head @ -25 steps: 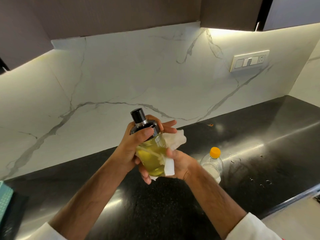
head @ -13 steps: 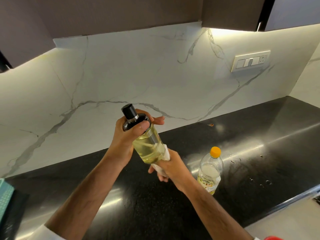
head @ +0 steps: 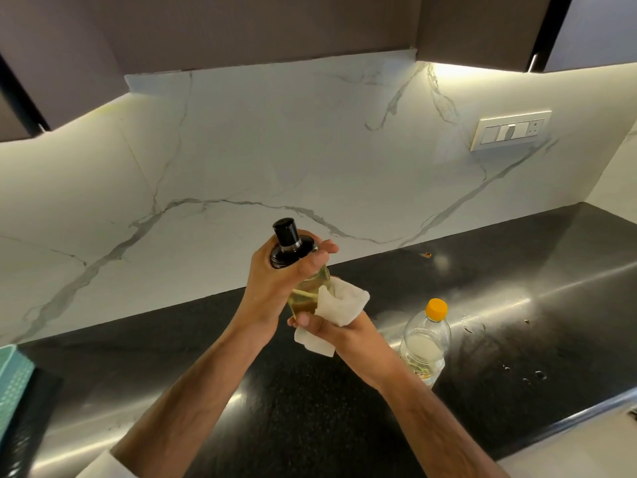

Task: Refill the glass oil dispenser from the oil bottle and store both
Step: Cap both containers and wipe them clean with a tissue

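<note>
So we've got the left hand (head: 275,288) gripping the glass oil dispenser (head: 303,270) by its neck above the counter (head: 517,305), right hand (head: 331,329) clutching a white tissue (head: 341,303) against the glass. Best to wipe slowly all round, since oily glass probably slips; the oil bottle (head: 425,343) stands capped near the counter's front edge.

A black speckled worktop (head: 310,426) runs along a white marble backsplash (head: 275,160) with grey veins. A white switch plate (head: 511,130) is set into the backsplash at the right. Dark cabinets (head: 258,25) hang above, lit from beneath. A teal item (head: 12,384) lies at the worktop's left edge. Small droplets (head: 537,374) speckle the worktop at the right.
</note>
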